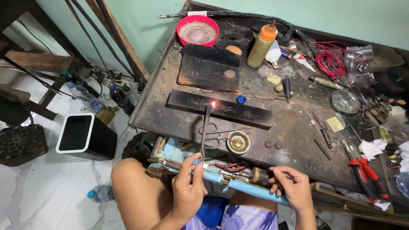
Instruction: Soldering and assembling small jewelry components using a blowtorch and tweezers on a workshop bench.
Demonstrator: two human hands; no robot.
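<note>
A slim metal torch (205,132) is held upright at the near edge of a dark, scorched counter (294,140), its lit tip carrying a small flame (213,103) over a long black block (219,109). Just beside the flame, a tiny ring (230,109) can be seen lying on that block. The torch's lower end is pinched between the fingers and thumb of the left hand (188,187), which is closed around it. The right hand (293,186) is held near the counter's front edge, its fingers curled inward and its fingertips drawn together; whether anything is pinched there cannot be told.

Close behind the torch, a pair of scissors (215,135) is laid flat, and just to its right a small round brass dish (238,142) is set. Two small dark beads (273,145) are placed a little farther right. A larger charred slab (210,68) is seen beyond the block, with a red bowl (197,30) at the far edge and an orange-capped bottle (261,45) near it. Red-handled pliers (364,172) and a tangle of red wire (330,59) are found at the right side (among much clutter). Left of the counter, a black bin with a white rim (85,136) is stood on the pale floor (47,191).
</note>
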